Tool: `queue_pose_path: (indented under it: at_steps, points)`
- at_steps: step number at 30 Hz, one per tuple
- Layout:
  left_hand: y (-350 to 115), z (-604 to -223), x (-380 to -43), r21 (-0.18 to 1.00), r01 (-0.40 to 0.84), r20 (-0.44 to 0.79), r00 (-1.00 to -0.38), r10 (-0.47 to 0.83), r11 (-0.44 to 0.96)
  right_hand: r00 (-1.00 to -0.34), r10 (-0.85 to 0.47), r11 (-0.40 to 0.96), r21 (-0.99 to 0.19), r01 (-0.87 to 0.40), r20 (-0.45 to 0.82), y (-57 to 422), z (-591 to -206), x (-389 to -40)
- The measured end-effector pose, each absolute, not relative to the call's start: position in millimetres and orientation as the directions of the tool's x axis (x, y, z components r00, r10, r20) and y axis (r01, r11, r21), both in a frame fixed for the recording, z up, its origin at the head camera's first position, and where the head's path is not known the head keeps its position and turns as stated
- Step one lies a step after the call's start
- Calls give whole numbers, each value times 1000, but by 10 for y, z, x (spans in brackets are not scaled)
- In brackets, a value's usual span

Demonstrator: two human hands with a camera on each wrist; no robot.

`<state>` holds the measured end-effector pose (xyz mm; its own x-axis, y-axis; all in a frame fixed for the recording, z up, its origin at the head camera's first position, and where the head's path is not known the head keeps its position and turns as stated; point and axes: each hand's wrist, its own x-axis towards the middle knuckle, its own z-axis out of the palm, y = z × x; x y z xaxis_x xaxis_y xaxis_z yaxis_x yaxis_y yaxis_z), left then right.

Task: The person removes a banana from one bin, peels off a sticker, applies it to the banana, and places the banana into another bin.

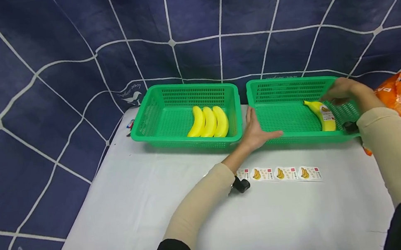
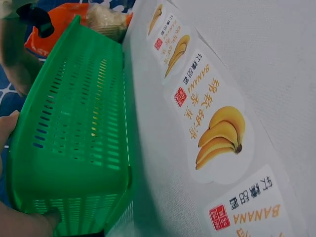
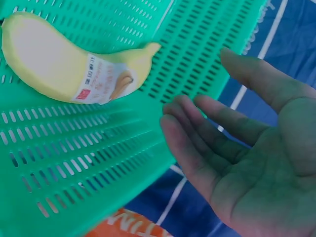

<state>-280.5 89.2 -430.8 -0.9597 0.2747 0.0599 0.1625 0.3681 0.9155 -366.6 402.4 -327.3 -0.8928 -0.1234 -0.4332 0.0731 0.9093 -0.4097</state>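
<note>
My left hand is at the left end of the right green basket, fingers extended and thumb spread along its front rim. In the left wrist view the thumb touches the basket's near end. Above the same basket's right end hovers my right hand, holding nothing; its loosely bent fingers show in the right wrist view. Inside this basket lies one yellow banana with a printed label around it. Three plain bananas lie side by side in the left green basket.
A strip of banana labels lies on the white table in front of the baskets. An orange bag stands beyond the right basket. Behind everything hangs a dark blue cloth with white lines.
</note>
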Motion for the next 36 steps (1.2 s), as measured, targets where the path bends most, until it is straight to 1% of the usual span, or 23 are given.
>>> queue_pose_path:
  at_steps: [3,5,13,17,20,24,27,32,36]
  points:
    - [906,-4287,-2789,918,146,46,-962,267,369,-917,-132,917,-397,31,-377,3954,-3242,-3604]
    - [912,-4264,-2776,919,139,37,-962,270,369,-926,-124,922,-387,25,-356,3907,-3216,-3550]
    - [905,-4184,-2733,894,127,16,-968,251,430,-944,-116,946,-324,-10,-310,3727,-3111,-3364]
    - [926,-4112,-2707,865,124,23,-978,209,486,-960,-111,960,-277,-37,-256,3669,-3022,-3251]
    - [934,-4024,-2681,835,125,33,-984,177,536,-964,-106,969,-243,-45,-245,3617,-2963,-3149]
    - [855,-3863,-2648,817,165,63,-978,199,552,-965,-111,969,-239,-53,-238,3558,-2901,-3036]
    - [708,-3739,-2613,796,238,107,-960,258,556,-968,-123,963,-261,-64,-219,3534,-2880,-2969]
    - [248,-3614,-2522,660,368,193,-926,325,655,-972,-140,954,-290,-80,-190,3472,-2892,-2857]
    - [-280,-3563,-2476,600,377,223,-926,304,706,-972,-141,953,-290,-83,-186,3428,-2907,-2737]
